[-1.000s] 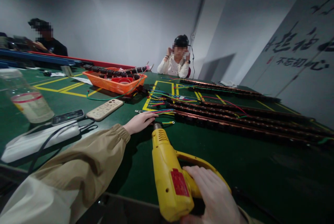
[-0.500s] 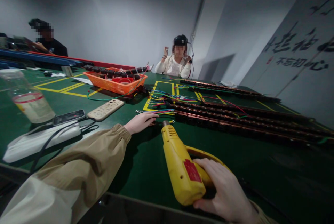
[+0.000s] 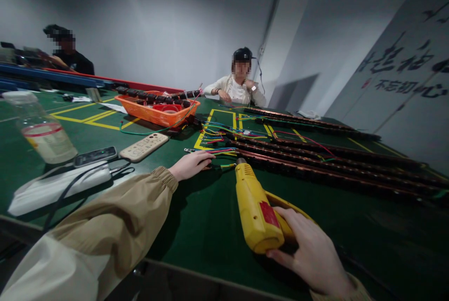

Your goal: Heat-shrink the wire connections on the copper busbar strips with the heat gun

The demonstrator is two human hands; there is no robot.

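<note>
Head view: one heat gun in one of two bare hands

The right hand has its fingers closed around the single yellow heat gun, over the near part of the counter. Its one nozzle points away, just beside the tip of one green-yellow wire and near the closest of several dark strips, which overlap too much to count.

The left hand lies by the coloured wires at the strips' left end, fingers close together; whether they grip anything I cannot tell.

Left of the strips sits one orange basket. Nearer are one phone, one dark gadget, one white power strip and one bottle. Two other people are seated beyond: one opposite, one far left.
</note>
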